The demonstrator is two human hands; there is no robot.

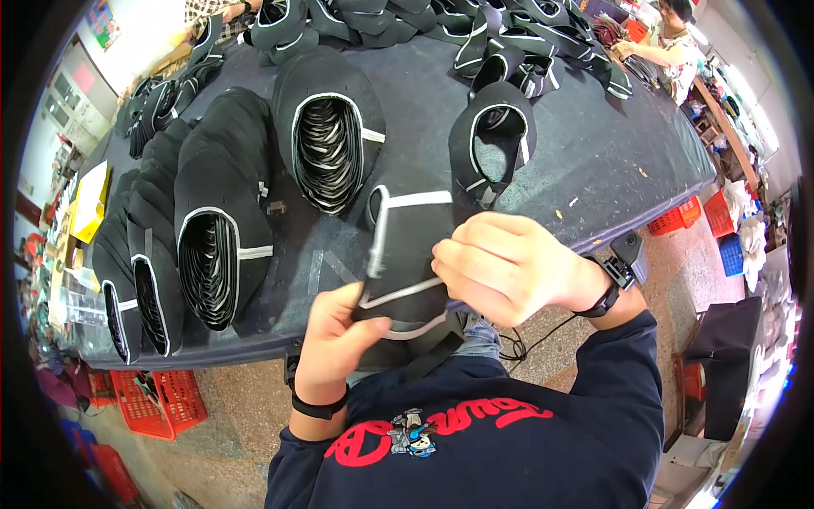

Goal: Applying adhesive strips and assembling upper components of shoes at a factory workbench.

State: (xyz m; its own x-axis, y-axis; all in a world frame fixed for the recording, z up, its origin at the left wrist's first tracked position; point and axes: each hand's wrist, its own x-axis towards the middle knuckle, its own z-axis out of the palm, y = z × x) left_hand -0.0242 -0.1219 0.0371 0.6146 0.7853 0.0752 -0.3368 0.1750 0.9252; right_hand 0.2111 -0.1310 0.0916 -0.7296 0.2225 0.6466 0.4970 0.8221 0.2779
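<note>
Close to my body, at the front edge of the table, I hold a black fabric shoe upper [415, 242] with white edging. My left hand [337, 335] grips its lower left part, thumb on top. The closed fingers of my right hand [509, 267] pinch its right side. Beyond it lies a thick nested stack of black shoe uppers [360, 89] with a white-edged opening. A second nested stack [199, 182] is left of my hands, with narrower stacks [153, 204] beside it. Past my right hand stands a single black upper [462, 136], its opening facing me.
More black uppers [543, 42] are heaped along the far side of the dark table [593, 153]. A person [674, 51] works at the far right; another person's checked sleeve [203, 10] shows far left. Red baskets [161, 407] stand on the floor. A cable [543, 338] hangs by my right arm.
</note>
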